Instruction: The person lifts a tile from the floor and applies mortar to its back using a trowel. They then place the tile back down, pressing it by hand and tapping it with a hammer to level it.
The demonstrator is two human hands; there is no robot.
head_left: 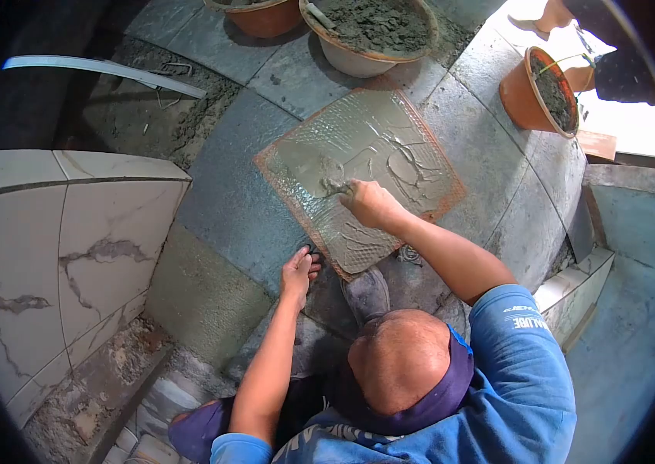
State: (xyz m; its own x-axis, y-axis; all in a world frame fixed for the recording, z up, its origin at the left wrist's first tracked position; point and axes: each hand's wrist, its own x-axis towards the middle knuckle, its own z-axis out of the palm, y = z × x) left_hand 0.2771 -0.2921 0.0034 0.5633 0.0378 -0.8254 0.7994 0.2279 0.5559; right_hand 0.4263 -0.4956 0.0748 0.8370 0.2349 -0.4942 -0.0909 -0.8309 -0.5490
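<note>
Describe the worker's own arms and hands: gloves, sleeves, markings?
No gloves: left hand and right hand are both bare, forearms uncovered. Left sleeve and right sleeve are short and blue; white lettering shows on the right one, only partly readable. No cables visible on either arm.
</note>
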